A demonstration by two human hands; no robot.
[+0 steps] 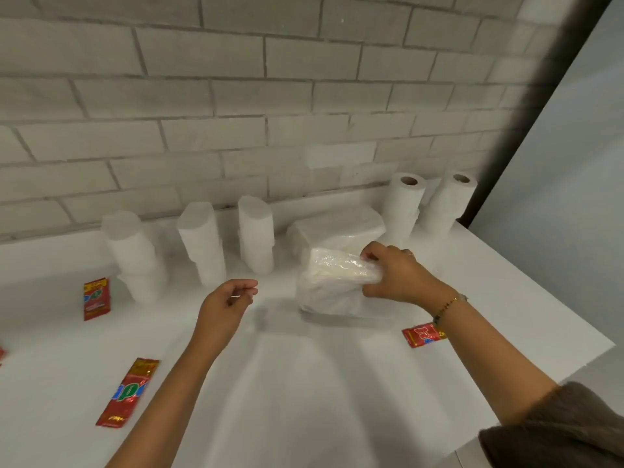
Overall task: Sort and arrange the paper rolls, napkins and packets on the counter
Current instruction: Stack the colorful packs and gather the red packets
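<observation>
My right hand (pixel 395 273) grips the top right of a plastic-wrapped napkin pack (pixel 329 285) that stands on the white counter (pixel 304 383). A second napkin pack (pixel 337 228) lies just behind it. My left hand (pixel 229 305) hovers to the left of the pack, fingers loosely curled and holding nothing. Three stacks of white paper rolls (pixel 136 255) (pixel 202 241) (pixel 255 233) stand along the wall. Two taller rolls (pixel 403 204) (pixel 447 202) stand at the back right corner. Red packets lie flat on the counter: (pixel 96 298), (pixel 130 391), and one (pixel 420 334) partly under my right wrist.
A grey brick wall (pixel 236 96) backs the counter. The counter's right edge (pixel 574 319) runs diagonally, with a dark vertical post (pixel 526 106) at the back right corner. A sliver of another red packet (pixel 1 354) shows at the left frame edge.
</observation>
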